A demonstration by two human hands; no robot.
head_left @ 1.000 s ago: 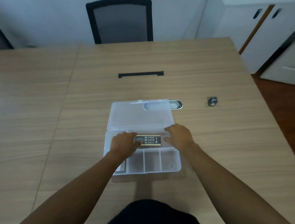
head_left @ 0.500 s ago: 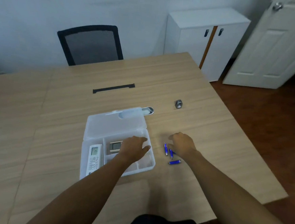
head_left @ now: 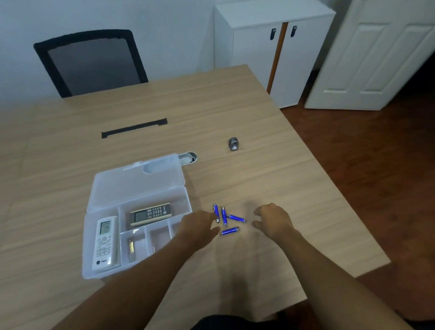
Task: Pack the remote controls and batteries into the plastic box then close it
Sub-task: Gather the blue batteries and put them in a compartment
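The clear plastic box (head_left: 89,235) lies open on the wooden table, its lid (head_left: 137,182) flat behind it. A white remote (head_left: 105,242) rests in the long left compartment. A dark remote (head_left: 151,213) lies in the wide back compartment, and a small yellowish item (head_left: 131,247) sits in a front one. Several blue batteries (head_left: 226,219) lie loose on the table right of the box. My left hand (head_left: 198,225) reaches over the box's right edge, fingertips at the batteries, holding nothing. My right hand (head_left: 274,221) hovers just right of them, fingers apart.
A small grey metal object (head_left: 234,144) sits further back on the table, and a metal-rimmed oval object (head_left: 189,158) lies behind the lid. A black cable slot (head_left: 134,131) is mid-table. A black chair (head_left: 92,61), white cabinet (head_left: 272,46) and door (head_left: 386,53) stand beyond.
Both hands left the dark remote in the box and moved right to the blue batteries. My head turned right, bringing the batteries, cabinet and door into view.
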